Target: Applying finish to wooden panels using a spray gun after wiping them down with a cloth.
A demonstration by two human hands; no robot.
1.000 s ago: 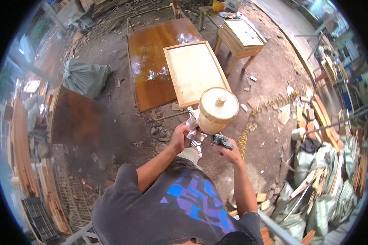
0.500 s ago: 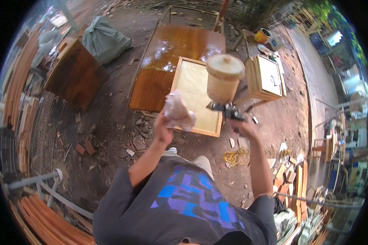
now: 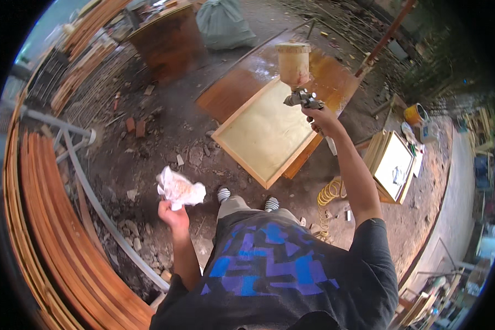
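Observation:
My right hand is wrapped round the handle of a spray gun, held upright with a stained, lidded cup on top. The gun is above the far side of a light panel with a wooden frame, its nozzle towards the left. Beneath that panel lies a glossy brown board. Out to the left, away from the panel, my left hand grips a crumpled white rag with pinkish stains.
A coiled yellow hose hangs below my right forearm. Stacked framed panels stand on the right. Reddish planks and a grey metal frame line the left. A sack and a brown wooden box sit at the back.
My view has turned, so the panel now appears at an angle. The left hand with its rag has moved away from the panel, down and left; the right hand has raised the spray gun.

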